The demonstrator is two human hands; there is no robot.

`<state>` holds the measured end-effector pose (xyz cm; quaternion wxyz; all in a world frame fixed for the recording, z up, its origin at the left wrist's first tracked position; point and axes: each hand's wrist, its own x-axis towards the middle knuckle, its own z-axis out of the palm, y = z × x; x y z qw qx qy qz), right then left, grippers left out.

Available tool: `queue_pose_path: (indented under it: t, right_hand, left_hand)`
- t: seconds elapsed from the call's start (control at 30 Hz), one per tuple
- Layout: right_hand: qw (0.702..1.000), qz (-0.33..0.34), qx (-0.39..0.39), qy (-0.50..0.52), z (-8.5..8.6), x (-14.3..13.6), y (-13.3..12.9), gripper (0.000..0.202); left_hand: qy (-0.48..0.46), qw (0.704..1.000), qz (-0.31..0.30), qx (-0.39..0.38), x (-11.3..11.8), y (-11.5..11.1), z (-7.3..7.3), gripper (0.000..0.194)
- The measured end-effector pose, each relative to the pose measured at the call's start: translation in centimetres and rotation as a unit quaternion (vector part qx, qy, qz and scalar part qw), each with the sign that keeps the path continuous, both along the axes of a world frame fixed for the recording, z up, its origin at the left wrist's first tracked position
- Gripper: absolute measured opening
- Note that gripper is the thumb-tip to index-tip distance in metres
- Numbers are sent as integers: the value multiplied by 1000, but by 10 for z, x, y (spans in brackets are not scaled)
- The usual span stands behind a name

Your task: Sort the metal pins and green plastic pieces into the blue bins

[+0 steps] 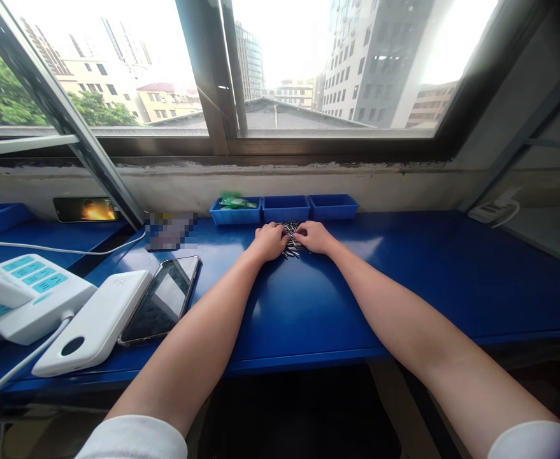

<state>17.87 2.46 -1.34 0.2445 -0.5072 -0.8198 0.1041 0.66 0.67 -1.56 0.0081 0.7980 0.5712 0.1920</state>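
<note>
A pile of small, thin, dark metal pieces (291,252) lies on the blue tabletop (303,312), close to the blue bins. They look like short rods or screws; their exact kind is too small to tell. At the pile's left side is my left hand (271,241), palm down, its fingers curled in against the pieces. From the right, my right hand (315,238) reaches in with thumb and fingers pinched together over the pile. What lies between the fingertips of either hand is too small to make out.
Behind the pile stand a blue bin (236,217) with green packets (234,201) and two more blue bins (287,215) (333,213). To the left lie a phone (162,303), a white power bank (95,325), a power strip (35,293) and cables. Another phone (85,209) leans farther back.
</note>
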Motion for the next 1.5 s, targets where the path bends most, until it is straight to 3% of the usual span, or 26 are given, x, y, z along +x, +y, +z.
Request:
queue_pose_path:
  t: [0.5, 0.67, 0.8, 0.93, 1.2, 1.5]
  right_hand:
    - [1000, -26, -7, -8, -6, -1, 4, 21]
    - [997, -35, 64, 32, -6, -2, 4, 20]
    - [992, 1, 77, 100, -1, -2, -1, 20]
    - [985, 53, 62, 151, 3, -3, -6, 18]
    - [952, 64, 14, 300, -1, -4, -2, 18]
    - [891, 67, -98, 439, 7, -1, -1, 25]
  left_hand:
    - [-24, 1000, -11, -1, 1, -4, 2, 26]
    - [-57, 998, -20, 34, 2, -5, 4, 31]
    - [-87, 993, -50, 62, 3, -8, 9, 35]
    - [-93, 990, -73, 81, 2, -9, 12, 26]
    - [-75, 992, -50, 91, 2, -7, 12, 25]
    - [-66, 995, -15, 74, -1, -7, 14, 27]
